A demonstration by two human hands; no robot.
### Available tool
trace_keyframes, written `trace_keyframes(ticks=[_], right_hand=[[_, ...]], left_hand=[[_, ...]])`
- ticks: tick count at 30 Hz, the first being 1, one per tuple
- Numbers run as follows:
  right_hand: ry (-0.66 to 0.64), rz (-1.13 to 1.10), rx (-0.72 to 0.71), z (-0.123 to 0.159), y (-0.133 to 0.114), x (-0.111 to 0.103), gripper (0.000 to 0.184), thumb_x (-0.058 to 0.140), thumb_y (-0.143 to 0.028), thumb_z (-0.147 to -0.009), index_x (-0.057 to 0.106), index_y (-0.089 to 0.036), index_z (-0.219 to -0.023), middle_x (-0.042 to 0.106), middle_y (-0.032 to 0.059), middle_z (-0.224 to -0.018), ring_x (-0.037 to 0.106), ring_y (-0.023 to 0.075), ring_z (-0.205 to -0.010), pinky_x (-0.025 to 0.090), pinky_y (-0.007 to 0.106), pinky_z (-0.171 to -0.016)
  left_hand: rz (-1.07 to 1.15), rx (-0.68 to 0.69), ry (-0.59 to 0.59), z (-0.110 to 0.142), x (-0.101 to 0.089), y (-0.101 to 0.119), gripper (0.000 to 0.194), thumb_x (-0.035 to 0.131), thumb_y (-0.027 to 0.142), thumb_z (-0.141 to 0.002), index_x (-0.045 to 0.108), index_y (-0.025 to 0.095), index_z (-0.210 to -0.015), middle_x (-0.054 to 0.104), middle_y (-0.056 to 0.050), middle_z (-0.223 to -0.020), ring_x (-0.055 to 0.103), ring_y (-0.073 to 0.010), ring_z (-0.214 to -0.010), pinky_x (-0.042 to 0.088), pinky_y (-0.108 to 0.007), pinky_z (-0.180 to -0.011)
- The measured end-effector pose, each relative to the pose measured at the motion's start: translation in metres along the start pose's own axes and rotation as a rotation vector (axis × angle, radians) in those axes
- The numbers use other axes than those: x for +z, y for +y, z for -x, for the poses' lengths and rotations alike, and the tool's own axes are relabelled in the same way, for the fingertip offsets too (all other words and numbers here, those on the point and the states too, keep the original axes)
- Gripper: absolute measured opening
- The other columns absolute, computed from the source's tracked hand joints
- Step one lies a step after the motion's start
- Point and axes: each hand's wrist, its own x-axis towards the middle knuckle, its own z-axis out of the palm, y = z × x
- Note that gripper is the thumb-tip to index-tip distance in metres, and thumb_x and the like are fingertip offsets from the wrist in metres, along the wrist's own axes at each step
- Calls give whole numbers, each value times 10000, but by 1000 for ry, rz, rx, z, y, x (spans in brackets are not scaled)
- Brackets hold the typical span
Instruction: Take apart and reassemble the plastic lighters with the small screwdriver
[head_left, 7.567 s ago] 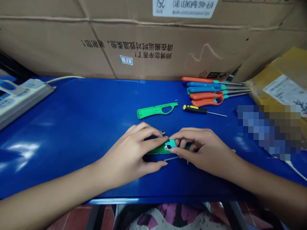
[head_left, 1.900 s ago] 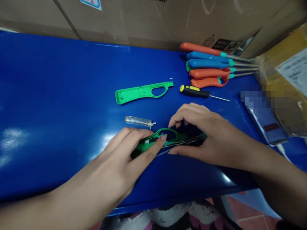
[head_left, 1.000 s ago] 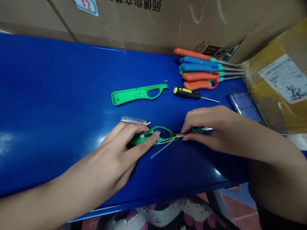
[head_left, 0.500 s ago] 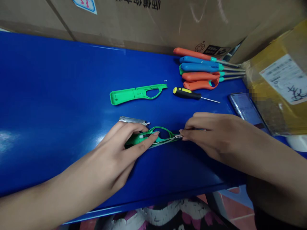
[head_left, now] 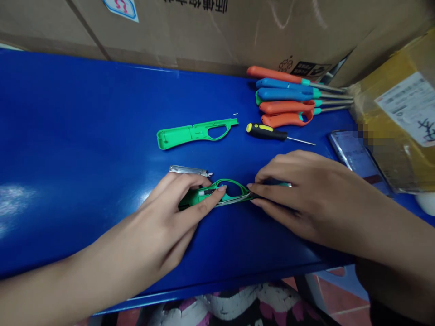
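Note:
An opened green lighter half [head_left: 190, 196], its inner parts showing, lies low on the blue table. My left hand [head_left: 176, 203] is closed on its handle end, with the thumb pressing near the trigger loop. My right hand [head_left: 288, 190] pinches the nozzle end at the right; its fingers hide most of that part, and a short bit of metal tip shows behind them. Just above my left fingers rests a clear gas tank [head_left: 188, 170]. Farther back lies the other green shell half [head_left: 183, 136], hollow side up, with a small screw [head_left: 235, 114] by its tip.
A black and yellow screwdriver [head_left: 267, 131] lies right of the shell half. Behind it are several orange and blue long lighters [head_left: 287, 93]. A phone [head_left: 356, 158] and a taped box [head_left: 401, 136] stand right. A large cardboard box [head_left: 152, 40] lines the back of the blue table [head_left: 84, 122].
My right hand has slid a little left along the nozzle, and its fingers now cover the metal joint at the shell's end. My left hand keeps its hold.

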Motion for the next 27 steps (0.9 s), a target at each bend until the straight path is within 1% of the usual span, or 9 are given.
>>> trace_keyframes(ticks=[2, 4, 8, 12, 15, 19, 23, 25, 27], right_hand=[[-19, -16, 26, -6, 4, 1, 191, 577, -307, -995, 744, -221, -1026, 728, 69, -1038, 654, 241, -943, 462, 416, -867], [-29, -136, 85, -12, 8, 4, 146, 625, -296, -970, 734, -211, -1018, 721, 52, -1011, 653, 207, -927, 476, 371, -856], [-70, -430, 229, -21, 13, 9, 46, 732, -240, -879, 716, -202, -860, 708, 11, -881, 643, 150, -822, 499, 284, -753], [-63, -477, 303, -23, 13, 11, 71, 757, -202, -832, 690, -209, -809, 692, -7, -828, 620, 142, -777, 493, 280, -726], [-32, -440, 253, -22, 11, 11, 74, 734, -188, -841, 682, -210, -888, 678, -5, -847, 603, 144, -782, 476, 283, -723], [21, -331, 85, -22, 6, 14, 201, 731, -250, -862, 660, -209, -1046, 680, 30, -1008, 594, 186, -938, 438, 336, -845], [50, -161, -79, -22, 2, 19, 112, 646, -279, -950, 675, -196, -1020, 683, 39, -1011, 577, 197, -955, 388, 367, -856], [55, -121, -131, -22, 2, 21, 136, 602, -288, -986, 694, -187, -983, 695, 35, -959, 580, 194, -935, 379, 366, -835], [59, -110, -136, -22, 2, 22, 183, 584, -309, -1002, 710, -184, -958, 705, 30, -918, 584, 194, -923, 372, 369, -820]], left_hand=[[1, 0, 5, 1, 0, -1, 557, 450, 63, -981, 459, 227, -1513, 474, -154, -1377, 430, -314, -1340, 478, -491, -1076], [9, 4, 19, 1, 0, -2, 555, 454, 58, -975, 475, 232, -1501, 479, -153, -1380, 445, -318, -1329, 490, -490, -1064], [30, 18, 19, 0, -1, -2, 545, 454, 59, -968, 500, 236, -1482, 484, -151, -1376, 460, -320, -1313, 506, -483, -1044], [35, 23, 26, -2, -1, -2, 561, 442, 51, -971, 487, 251, -1494, 492, -139, -1364, 447, -308, -1327, 485, -481, -1067], [16, 12, 40, -3, 1, -1, 520, 466, 63, -980, 512, 218, -1474, 494, -145, -1357, 459, -298, -1311, 473, -477, -1067], [9, 10, 66, -4, 3, 0, 448, 520, 112, -995, 553, 196, -1434, 514, -142, -1320, 475, -285, -1298, 457, -471, -1074], [2, 11, 97, -5, 4, -1, 405, 549, 138, -1003, 579, 202, -1402, 532, -124, -1294, 501, -258, -1260, 457, -438, -1063], [-4, 15, 101, -5, 4, -2, 397, 541, 138, -1010, 582, 211, -1398, 533, -118, -1296, 503, -252, -1254, 462, -423, -1050], [-5, 17, 101, -5, 4, -3, 393, 529, 138, -1015, 583, 219, -1396, 533, -114, -1297, 505, -247, -1250, 465, -413, -1042]])
